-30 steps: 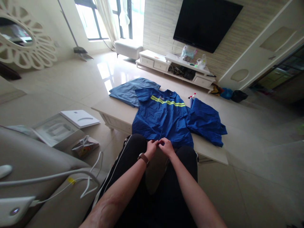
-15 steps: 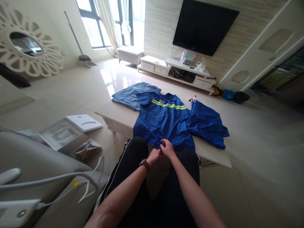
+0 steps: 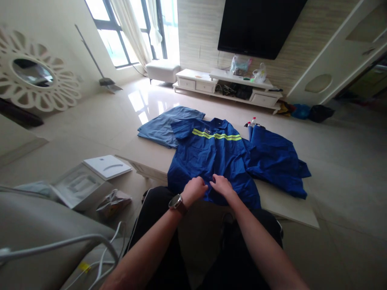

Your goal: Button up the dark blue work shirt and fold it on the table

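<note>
A dark blue short-sleeved work shirt (image 3: pixel 208 157) lies front up on a low table (image 3: pixel 151 155), with yellow and grey reflective stripes across its chest. Over the lower part of its front opening, my left hand (image 3: pixel 195 190), with a watch on the wrist, has its fingers curled in on the cloth. Just to the right, my right hand (image 3: pixel 223 186) pinches the cloth on the other side of the opening. A small gap separates the two hands, and my fingertips are partly hidden. Folded blue clothing (image 3: pixel 275 161) touches the shirt's right side; a lighter blue garment (image 3: pixel 163 127) lies by the left sleeve.
Red-capped bottles (image 3: pixel 253 121) stand behind the folded clothing. On the floor at left are an opened white box (image 3: pixel 81 183), its lid (image 3: pixel 107 166) and a small package (image 3: pixel 113 202). A white cable (image 3: pixel 60 245) crosses the grey sofa (image 3: pixel 45 217). My knees are against the table's near side.
Both hands have moved up from the shirt's bottom hem onto its lower front and are slightly farther apart. The view has shifted a little; the garments lie as before.
</note>
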The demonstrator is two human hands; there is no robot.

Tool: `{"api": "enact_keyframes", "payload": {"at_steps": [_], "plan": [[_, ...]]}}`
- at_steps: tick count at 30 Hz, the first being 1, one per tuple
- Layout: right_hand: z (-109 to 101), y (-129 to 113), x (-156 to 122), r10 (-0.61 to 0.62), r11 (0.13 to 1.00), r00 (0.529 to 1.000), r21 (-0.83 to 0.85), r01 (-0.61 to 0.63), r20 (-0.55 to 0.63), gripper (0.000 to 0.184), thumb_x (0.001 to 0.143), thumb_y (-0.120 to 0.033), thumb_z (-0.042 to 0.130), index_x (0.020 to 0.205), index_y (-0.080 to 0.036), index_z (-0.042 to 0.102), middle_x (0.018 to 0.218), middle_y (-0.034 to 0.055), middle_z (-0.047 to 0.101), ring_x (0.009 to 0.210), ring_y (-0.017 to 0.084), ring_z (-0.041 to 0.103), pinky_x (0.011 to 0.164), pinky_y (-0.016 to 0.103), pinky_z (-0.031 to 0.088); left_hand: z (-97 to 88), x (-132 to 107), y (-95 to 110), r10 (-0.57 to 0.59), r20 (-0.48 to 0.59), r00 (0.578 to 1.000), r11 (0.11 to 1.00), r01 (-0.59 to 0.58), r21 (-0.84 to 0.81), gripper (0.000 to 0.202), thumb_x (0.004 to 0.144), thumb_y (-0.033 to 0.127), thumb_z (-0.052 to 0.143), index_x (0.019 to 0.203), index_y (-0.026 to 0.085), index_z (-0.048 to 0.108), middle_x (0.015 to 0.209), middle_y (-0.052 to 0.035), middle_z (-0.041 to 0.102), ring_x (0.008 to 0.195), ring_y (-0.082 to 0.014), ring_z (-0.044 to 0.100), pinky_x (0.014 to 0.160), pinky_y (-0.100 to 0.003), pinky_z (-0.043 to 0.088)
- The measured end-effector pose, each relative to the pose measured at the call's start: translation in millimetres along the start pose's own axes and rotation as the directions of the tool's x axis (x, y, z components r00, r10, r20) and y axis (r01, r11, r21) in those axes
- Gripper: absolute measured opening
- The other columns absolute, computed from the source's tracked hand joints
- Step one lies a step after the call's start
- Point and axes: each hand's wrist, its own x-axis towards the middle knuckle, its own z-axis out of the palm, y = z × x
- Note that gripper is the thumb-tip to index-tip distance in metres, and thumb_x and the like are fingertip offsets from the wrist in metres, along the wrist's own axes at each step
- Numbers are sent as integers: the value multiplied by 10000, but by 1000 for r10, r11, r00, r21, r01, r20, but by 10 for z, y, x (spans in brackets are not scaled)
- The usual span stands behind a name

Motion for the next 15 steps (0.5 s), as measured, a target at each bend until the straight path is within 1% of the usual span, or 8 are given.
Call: {"api": "enact_keyframes", "payload": {"at_steps": [2, 3, 5, 7, 10, 12, 14, 15], "plan": [[-31, 97, 80, 4, 999, 1000, 42, -5, 29, 68, 854, -191, 637, 907, -198, 680, 896, 71, 705, 871, 208, 659, 737, 273, 416, -102, 303, 96, 17, -13, 1000, 991, -15, 133, 160, 879, 258, 603, 901, 183, 743, 931, -110, 788, 871, -215, 758, 765, -258, 556], [-43, 148, 106, 0, 998, 999, 68, -3, 44, 86, 819, -139, 635, 871, -198, 672, 864, 53, 699, 850, 191, 651, 723, 259, 408, -121, 449, 122, 27, -1, 1000, 981, -26, 193, 159, 874, 245, 615, 947, 187, 744, 987, -116, 786, 909, -220, 758, 781, -261, 557], [-61, 246, 134, -13, 992, 998, 125, 5, 68, 151, 782, -95, 627, 877, -204, 669, 826, 19, 683, 809, 160, 631, 699, 236, 400, -109, 697, 132, 43, 37, 998, 960, -52, 274, 179, 875, 237, 635, 1015, 199, 740, 1083, -119, 775, 989, -235, 751, 823, -273, 560], [-70, 329, 143, -24, 985, 996, 174, 9, 84, 224, 772, -97, 629, 957, -215, 674, 809, -8, 662, 769, 138, 609, 678, 220, 399, -51, 865, 103, 52, 74, 996, 951, -72, 302, 202, 867, 253, 670, 1055, 214, 732, 1144, -115, 761, 1061, -257, 736, 874, -296, 561], [-60, 421, 145, -35, 954, 996, 299, 8, 83, 367, 735, -84, 643, 1074, -221, 666, 784, -34, 625, 730, 125, 583, 656, 211, 399, 51, 980, 61, 65, 117, 991, 941, -100, 324, 246, 859, 313, 706, 1089, 225, 716, 1180, -116, 745, 1126, -294, 712, 922, -345, 561], [-46, 464, 149, -30, 909, 997, 417, -3, 73, 460, 707, -74, 655, 1144, -216, 651, 796, -41, 616, 719, 123, 578, 655, 211, 411, 105, 1012, 59, 90, 130, 987, 923, -132, 362, 251, 879, 342, 688, 1099, 222, 705, 1178, -122, 740, 1127, -307, 709, 925, -369, 564], [-35, 496, 156, -8, 867, 996, 498, -35, 83, 504, 697, -82, 666, 1184, -213, 644, 835, -37, 624, 703, 117, 576, 655, 213, 427, 142, 1042, 67, 113, 135, 984, 905, -158, 396, 240, 896, 350, 670, 1094, 216, 699, 1158, -124, 741, 1109, -308, 714, 916, -377, 566], [-32, 511, 161, 9, 854, 996, 517, -56, 92, 491, 698, -87, 665, 1174, -208, 655, 856, -31, 631, 692, 114, 574, 654, 217, 434, 157, 1061, 72, 118, 136, 984, 900, -164, 403, 234, 898, 351, 670, 1083, 212, 699, 1144, -126, 743, 1096, -309, 717, 908, -377, 566]]}}
